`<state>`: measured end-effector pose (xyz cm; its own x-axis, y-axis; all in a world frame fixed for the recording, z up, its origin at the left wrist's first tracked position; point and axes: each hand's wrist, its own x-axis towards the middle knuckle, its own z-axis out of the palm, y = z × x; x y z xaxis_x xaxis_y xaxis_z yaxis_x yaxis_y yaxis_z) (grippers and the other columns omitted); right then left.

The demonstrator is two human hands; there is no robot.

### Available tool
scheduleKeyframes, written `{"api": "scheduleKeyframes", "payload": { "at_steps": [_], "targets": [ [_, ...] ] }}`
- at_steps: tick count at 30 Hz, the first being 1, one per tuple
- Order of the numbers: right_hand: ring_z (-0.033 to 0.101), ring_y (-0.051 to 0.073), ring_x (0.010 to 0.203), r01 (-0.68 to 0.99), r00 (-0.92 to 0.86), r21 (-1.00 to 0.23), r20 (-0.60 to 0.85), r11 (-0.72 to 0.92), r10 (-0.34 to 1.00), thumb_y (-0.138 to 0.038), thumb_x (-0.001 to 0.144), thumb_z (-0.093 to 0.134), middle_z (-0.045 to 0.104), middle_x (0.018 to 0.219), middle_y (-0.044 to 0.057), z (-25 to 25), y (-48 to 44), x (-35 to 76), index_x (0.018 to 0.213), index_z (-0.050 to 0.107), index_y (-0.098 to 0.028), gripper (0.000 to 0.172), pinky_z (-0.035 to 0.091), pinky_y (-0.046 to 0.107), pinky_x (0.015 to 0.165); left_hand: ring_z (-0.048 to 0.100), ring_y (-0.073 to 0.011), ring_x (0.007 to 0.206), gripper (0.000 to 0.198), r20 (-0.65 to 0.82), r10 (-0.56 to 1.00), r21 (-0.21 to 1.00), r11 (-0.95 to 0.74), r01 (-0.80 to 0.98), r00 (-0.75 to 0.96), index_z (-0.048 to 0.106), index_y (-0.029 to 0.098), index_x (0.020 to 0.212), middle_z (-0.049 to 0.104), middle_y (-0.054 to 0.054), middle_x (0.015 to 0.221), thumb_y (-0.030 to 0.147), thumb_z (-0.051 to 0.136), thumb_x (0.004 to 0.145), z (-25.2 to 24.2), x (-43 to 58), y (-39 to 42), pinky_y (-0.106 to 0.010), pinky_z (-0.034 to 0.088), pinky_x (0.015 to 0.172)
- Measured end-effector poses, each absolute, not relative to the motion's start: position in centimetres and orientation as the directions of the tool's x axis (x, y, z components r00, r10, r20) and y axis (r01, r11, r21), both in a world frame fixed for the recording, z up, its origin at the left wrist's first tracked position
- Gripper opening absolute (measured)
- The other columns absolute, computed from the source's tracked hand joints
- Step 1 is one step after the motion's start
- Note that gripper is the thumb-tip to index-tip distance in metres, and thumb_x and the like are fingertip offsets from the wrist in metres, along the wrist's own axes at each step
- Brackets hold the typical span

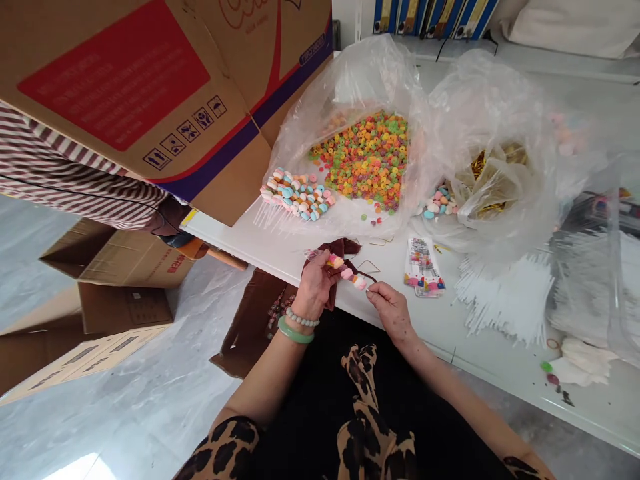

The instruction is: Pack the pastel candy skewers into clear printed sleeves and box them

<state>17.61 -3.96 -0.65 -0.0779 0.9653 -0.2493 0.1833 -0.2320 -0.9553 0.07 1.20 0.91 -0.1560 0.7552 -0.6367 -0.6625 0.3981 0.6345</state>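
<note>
My left hand grips a thin stick threaded with pink and white candy pieces, and my right hand pinches the far end of those candies. A dark brown cloth hangs under and around the candy stick. Beyond my hands, a clear plastic bag holds multicoloured ring candies and a row of pastel candy sticks. Neither hand touches the bag.
My hands work at the edge of a white table. White sticks, printed card packets and a bag of gold ties lie right. A cardboard box and striped sleeve intrude at left.
</note>
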Motion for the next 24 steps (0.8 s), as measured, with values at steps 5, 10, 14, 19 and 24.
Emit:
{"api": "scheduleKeyframes", "payload": {
  "at_steps": [5, 10, 14, 19, 24],
  "targets": [
    [0.033, 0.012, 0.057, 0.029, -0.096, -0.938, -0.347, -0.346, 0.933, -0.036, 0.072, 0.063, 0.04, 0.057, -0.005, -1.2, -3.8, 17.8, 0.064, 0.059, -0.02, 0.017, 0.027, 0.026, 0.056, 0.067, -0.0176, 0.067, 0.012, -0.608, 0.779, 0.632, 0.359, -0.687, -0.152, 0.065, 0.011, 0.086, 0.067, -0.006, 0.07, 0.017, 0.058, 0.078, 0.8, 0.0, 1.0, -0.035, 0.056, 0.072],
    [0.026, 0.01, 0.053, -0.077, -0.132, -0.898, -0.421, -0.432, 0.898, -0.036, 0.069, 0.066, 0.036, 0.054, -0.006, -1.8, -3.7, 17.8, 0.065, 0.059, -0.02, 0.018, 0.023, 0.026, 0.052, 0.07, -0.0241, 0.085, 0.015, -0.559, 0.829, 0.557, 0.357, -0.75, -0.021, 0.066, 0.011, 0.089, 0.071, -0.01, 0.086, 0.018, 0.061, 0.076, 1.2, -0.8, 0.9, -0.038, 0.056, 0.081],
    [0.034, 0.011, 0.056, 0.017, -0.117, -0.941, -0.338, -0.338, 0.934, -0.035, 0.073, 0.063, 0.042, 0.057, -0.005, -1.7, -3.8, 17.8, 0.066, 0.059, -0.021, 0.017, 0.029, 0.026, 0.056, 0.07, -0.0285, 0.088, 0.032, -0.586, 0.806, 0.464, 0.422, -0.779, 0.087, 0.066, 0.013, 0.087, 0.071, -0.012, 0.089, 0.043, 0.058, 0.084, 1.4, -1.4, 0.8, -0.044, 0.057, 0.078],
    [0.046, 0.015, 0.063, 0.332, -0.089, -0.938, -0.139, -0.103, 0.986, -0.032, 0.081, 0.056, 0.052, 0.063, -0.002, -1.5, -4.2, 18.0, 0.069, 0.059, -0.022, 0.016, 0.035, 0.027, 0.062, 0.071, -0.0273, 0.089, 0.029, -0.607, 0.793, 0.504, 0.439, -0.744, 0.057, 0.066, 0.013, 0.092, 0.071, -0.012, 0.087, 0.04, 0.058, 0.086, 0.7, -1.3, 0.8, -0.044, 0.057, 0.079],
    [0.05, 0.015, 0.065, 0.611, -0.213, -0.735, 0.206, 0.295, 0.955, -0.023, 0.09, 0.046, 0.056, 0.067, 0.001, -1.5, -4.9, 18.2, 0.077, 0.062, -0.022, 0.02, 0.036, 0.028, 0.066, 0.071, -0.0237, 0.083, 0.027, -0.616, 0.788, 0.539, 0.436, -0.721, 0.016, 0.065, 0.013, 0.091, 0.071, -0.011, 0.085, 0.038, 0.057, 0.09, 0.1, -0.7, 1.0, -0.041, 0.057, 0.08]
  ]
}}
